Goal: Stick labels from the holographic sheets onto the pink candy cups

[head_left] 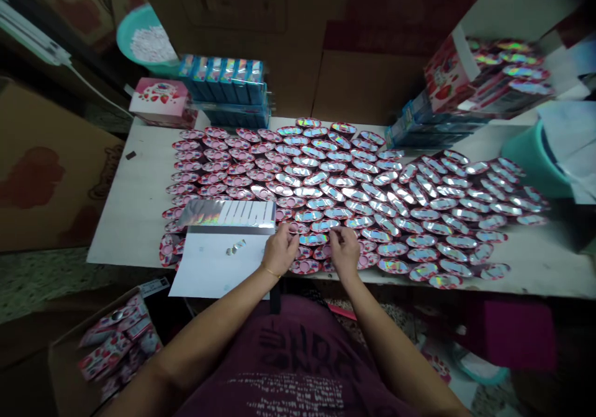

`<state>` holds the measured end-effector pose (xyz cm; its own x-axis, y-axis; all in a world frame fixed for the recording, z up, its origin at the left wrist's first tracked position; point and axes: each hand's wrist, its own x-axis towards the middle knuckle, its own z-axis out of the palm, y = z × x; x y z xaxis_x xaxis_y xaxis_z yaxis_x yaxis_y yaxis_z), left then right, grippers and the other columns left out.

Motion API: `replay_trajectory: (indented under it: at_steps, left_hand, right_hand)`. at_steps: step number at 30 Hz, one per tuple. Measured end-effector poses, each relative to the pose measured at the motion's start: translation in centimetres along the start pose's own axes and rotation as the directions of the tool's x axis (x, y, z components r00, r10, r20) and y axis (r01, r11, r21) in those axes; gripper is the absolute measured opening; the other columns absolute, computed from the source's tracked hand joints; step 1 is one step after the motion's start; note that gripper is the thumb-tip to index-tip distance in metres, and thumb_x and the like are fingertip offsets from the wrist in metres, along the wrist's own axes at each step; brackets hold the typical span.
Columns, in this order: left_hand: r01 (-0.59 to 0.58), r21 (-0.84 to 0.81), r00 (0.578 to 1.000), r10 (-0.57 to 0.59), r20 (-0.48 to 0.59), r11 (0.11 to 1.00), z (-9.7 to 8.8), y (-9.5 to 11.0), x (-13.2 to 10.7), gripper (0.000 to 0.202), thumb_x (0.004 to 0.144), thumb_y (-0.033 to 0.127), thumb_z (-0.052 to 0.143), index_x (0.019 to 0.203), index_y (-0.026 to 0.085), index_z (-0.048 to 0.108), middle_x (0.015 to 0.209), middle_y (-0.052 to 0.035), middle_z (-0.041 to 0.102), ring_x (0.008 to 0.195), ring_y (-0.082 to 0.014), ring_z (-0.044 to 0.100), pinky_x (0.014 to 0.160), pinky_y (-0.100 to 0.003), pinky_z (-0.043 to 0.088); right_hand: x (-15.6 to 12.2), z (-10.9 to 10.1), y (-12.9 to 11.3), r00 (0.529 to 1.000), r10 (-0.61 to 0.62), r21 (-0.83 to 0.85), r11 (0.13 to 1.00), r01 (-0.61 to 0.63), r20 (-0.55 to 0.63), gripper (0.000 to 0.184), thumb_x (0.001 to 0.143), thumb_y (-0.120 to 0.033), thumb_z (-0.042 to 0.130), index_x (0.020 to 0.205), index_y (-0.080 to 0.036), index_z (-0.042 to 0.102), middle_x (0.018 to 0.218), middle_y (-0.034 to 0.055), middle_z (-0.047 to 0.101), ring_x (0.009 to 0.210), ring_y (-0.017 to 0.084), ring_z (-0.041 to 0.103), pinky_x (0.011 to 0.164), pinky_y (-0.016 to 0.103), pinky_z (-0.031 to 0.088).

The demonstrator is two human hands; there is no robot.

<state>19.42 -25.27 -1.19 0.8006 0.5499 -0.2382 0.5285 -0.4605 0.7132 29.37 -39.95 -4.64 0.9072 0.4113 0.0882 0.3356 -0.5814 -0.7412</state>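
Rows of small pink packs with oval tops stand packed together on the table (139,193). Many oval tops carry a shiny rainbow-silver sticker, while packs on the left and near the front edge show plain pink tops. My left hand (280,251) and my right hand (345,254) are closed in pinches at either end of a shiny sticker (313,239) lying along one oval top. Beside my left hand, a silver sticker sheet (228,213) lies over a white sheet of paper (205,265). A few small silver scraps (235,247) rest on the paper.
Blue packs (228,88) and a pink strawberry box (161,102) stand at the back left. More boxes (451,72) are stacked at the back right, near a teal bucket (535,156). A carton of pink packs (118,336) sits below, left of the table.
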Motion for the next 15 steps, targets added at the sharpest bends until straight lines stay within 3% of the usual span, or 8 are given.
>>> replay_trajectory:
  at_steps: [2, 5, 7, 8, 10, 11, 13, 15]
  left_hand:
    - [-0.051, -0.008, 0.982, 0.049, -0.184, 0.999, -4.3, -1.7, 0.1, 0.029, 0.082, 0.030, 0.041, 0.106, 0.017, 0.051, 0.070, -0.0005, 0.058, 0.063, -0.0114, 0.054, 0.065, -0.022, 0.041]
    - [0.085, 0.186, 0.853, 0.025, -0.521, 0.979, -11.2, -7.5, 1.0, 0.040, 0.080, 0.034, 0.044, 0.116, 0.016, 0.048, 0.101, -0.0094, 0.057, 0.095, -0.0198, 0.052, 0.085, -0.032, 0.039]
    - [0.270, 0.242, 0.810, -0.084, -0.580, 0.932, -14.4, -12.4, 1.7, 0.049, 0.077, 0.036, 0.049, 0.121, 0.015, 0.045, 0.113, -0.0137, 0.051, 0.105, -0.0262, 0.046, 0.090, -0.041, 0.035]
    - [0.293, 0.249, 0.829, -0.116, -0.547, 0.923, -15.3, -14.7, 2.0, 0.053, 0.075, 0.037, 0.051, 0.123, 0.015, 0.043, 0.114, -0.0143, 0.051, 0.106, -0.0271, 0.046, 0.091, -0.042, 0.035]
    - [0.249, 0.261, 0.877, -0.103, -0.470, 0.933, -15.8, -18.2, 2.4, 0.056, 0.075, 0.037, 0.052, 0.125, 0.015, 0.040, 0.115, -0.0138, 0.051, 0.107, -0.0262, 0.045, 0.092, -0.041, 0.035]
    - [0.214, 0.266, 0.891, -0.076, -0.448, 0.940, -15.4, -19.3, 2.4, 0.057, 0.075, 0.037, 0.051, 0.126, 0.016, 0.039, 0.116, -0.0131, 0.051, 0.108, -0.0254, 0.045, 0.093, -0.040, 0.035]
    - [0.188, 0.282, 0.891, -0.043, -0.451, 0.941, -14.3, -20.3, 2.3, 0.055, 0.077, 0.038, 0.049, 0.127, 0.017, 0.038, 0.116, -0.0120, 0.050, 0.110, -0.0246, 0.043, 0.094, -0.039, 0.034]
    - [0.224, 0.304, 0.879, -0.057, -0.474, 0.926, -13.1, -20.2, 1.9, 0.053, 0.078, 0.039, 0.048, 0.127, 0.019, 0.041, 0.118, -0.0114, 0.048, 0.111, -0.0256, 0.042, 0.095, -0.040, 0.032]
  right_hand:
    - [1.4, 0.4, -2.6, 0.995, -0.096, 0.097, 0.991, 0.093, 0.024, 0.019, 0.082, -0.025, 0.043, 0.089, -0.018, 0.059, 0.079, 0.0044, 0.056, 0.075, 0.017, 0.051, 0.070, 0.031, 0.040]
    - [4.0, 3.7, -8.2, 0.943, -0.308, 0.190, 0.941, 0.282, 0.129, 0.021, 0.084, -0.024, 0.042, 0.094, -0.021, 0.060, 0.090, 0.0058, 0.058, 0.087, 0.018, 0.051, 0.079, 0.033, 0.039]
    - [5.4, 7.5, -12.2, 0.861, -0.451, 0.193, 0.890, 0.413, 0.234, 0.023, 0.086, -0.024, 0.041, 0.098, -0.021, 0.060, 0.095, 0.0067, 0.058, 0.093, 0.018, 0.049, 0.082, 0.033, 0.037]
    - [5.9, 9.7, -13.9, 0.813, -0.499, 0.166, 0.866, 0.471, 0.299, 0.024, 0.086, -0.025, 0.041, 0.099, -0.020, 0.060, 0.097, 0.0073, 0.058, 0.094, 0.019, 0.049, 0.082, 0.033, 0.037]
    - [6.5, 14.1, -16.5, 0.735, -0.504, 0.043, 0.836, 0.547, 0.453, 0.024, 0.085, -0.028, 0.044, 0.101, -0.019, 0.059, 0.098, 0.0090, 0.057, 0.092, 0.021, 0.048, 0.078, 0.034, 0.037]
    - [6.5, 16.1, -17.2, 0.723, -0.465, -0.037, 0.829, 0.559, 0.512, 0.023, 0.084, -0.029, 0.046, 0.099, -0.018, 0.059, 0.098, 0.0100, 0.056, 0.091, 0.022, 0.047, 0.076, 0.035, 0.036]
    - [6.0, 19.0, -17.7, 0.717, -0.379, -0.171, 0.807, 0.566, 0.585, 0.022, 0.083, -0.030, 0.047, 0.094, -0.016, 0.060, 0.097, 0.0112, 0.055, 0.090, 0.023, 0.046, 0.073, 0.035, 0.035]
    - [5.3, 20.5, -17.3, 0.705, -0.355, -0.233, 0.772, 0.592, 0.613, 0.021, 0.085, -0.027, 0.044, 0.094, -0.016, 0.059, 0.098, 0.0115, 0.055, 0.089, 0.023, 0.045, 0.072, 0.035, 0.034]
